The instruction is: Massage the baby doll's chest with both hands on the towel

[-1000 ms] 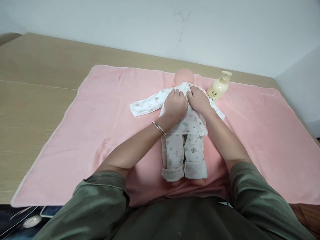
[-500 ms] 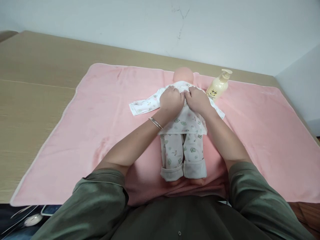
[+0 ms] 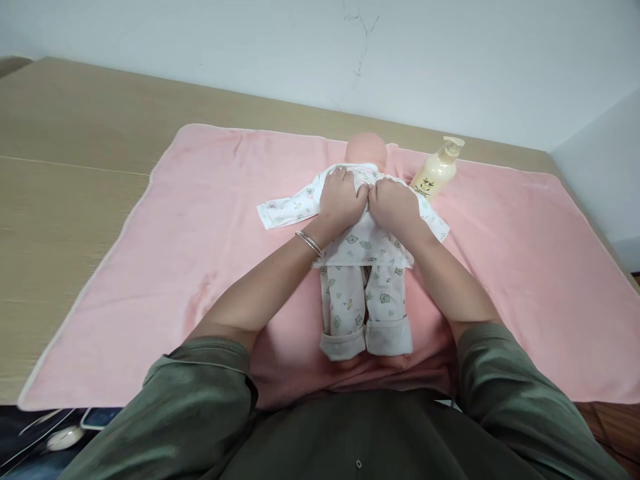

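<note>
A baby doll [image 3: 367,149] lies with its head toward the wall, dressed in a white printed shirt [image 3: 365,248] and matching pants [image 3: 386,293] with turned-up cuffs. My left hand [image 3: 343,198] is closed on the shirt's upper front, fingers curled into the cloth. Right beside it, thumb to thumb, my right hand [image 3: 396,205] grips the same part of the shirt. Both hands hide the exact spot where the fingertips meet the fabric. The shirt's sleeves spread out to either side, and the doll's feet show below the cuffs.
A pink blanket [image 3: 200,200] covers much of the tan table [image 3: 75,127]. Near the doll's head, on the right, stands a cream pump bottle [image 3: 436,172]. A white wall [image 3: 250,53] rises behind. At lower left, a phone-like object [image 3: 99,418] sits below the table edge.
My right hand has curled more tightly, with its fingers tucked in closer to the left thumb. The shirt's neckline has shifted slightly. The doll and bottle stay in place.
</note>
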Tool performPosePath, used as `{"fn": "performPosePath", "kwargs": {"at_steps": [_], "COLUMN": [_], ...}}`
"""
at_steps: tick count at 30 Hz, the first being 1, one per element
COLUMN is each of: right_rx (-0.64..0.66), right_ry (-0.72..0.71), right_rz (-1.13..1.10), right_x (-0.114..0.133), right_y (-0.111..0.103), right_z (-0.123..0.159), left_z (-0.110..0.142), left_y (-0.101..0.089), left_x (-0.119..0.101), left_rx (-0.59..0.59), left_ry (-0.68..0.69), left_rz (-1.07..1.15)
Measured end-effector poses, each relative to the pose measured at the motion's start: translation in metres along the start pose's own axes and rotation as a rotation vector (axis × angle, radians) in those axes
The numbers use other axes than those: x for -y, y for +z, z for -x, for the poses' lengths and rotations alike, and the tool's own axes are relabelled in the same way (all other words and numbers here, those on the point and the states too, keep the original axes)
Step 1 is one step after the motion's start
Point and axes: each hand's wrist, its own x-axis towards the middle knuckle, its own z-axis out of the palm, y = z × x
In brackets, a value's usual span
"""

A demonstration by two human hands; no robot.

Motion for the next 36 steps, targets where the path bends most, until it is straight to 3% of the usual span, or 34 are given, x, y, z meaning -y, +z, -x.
{"fn": "performPosePath", "kwargs": {"at_steps": [6,10,18,23,26,30,36], "right_rx": [0.012,0.054,0.02,-0.032,-0.027,0.008,0.027], "right_ry": [0.081,0.105,0.119,0.011,0.003,0.087,0.064], "right_rz": [-0.111,-0.123,-0.082,0.027,0.019,-0.038,-0.081], "right_x": [-0.008,-0.011,-0.013,-0.003,-0.001,-0.007,-0.014], "right_y": [0.005,0.002,0.004,0.002,0.001,0.001,0.009], "right_z": [-0.014,-0.017,-0.016,-0.002,0.002,-0.008,-0.02], "left_z": [0.002,0.008,0.013,-0.001,-0.004,0.005,0.01], "left_y": [0.007,-0.001,-0.018,-0.016,-0.009,-0.008,-0.016], "left_x": [0.003,-0.005,-0.02,-0.005,0.001,-0.006,-0.017], "left_rx": [-0.054,-0.039,0.02,0.097,0.057,-0.011,0.015], "left_ry": [0.02,0.014,0.034,0.014,0.049,0.044,0.015], "left_rz": [0.045,-0.013,-0.103,-0.055,-0.036,-0.033,-0.025]}}
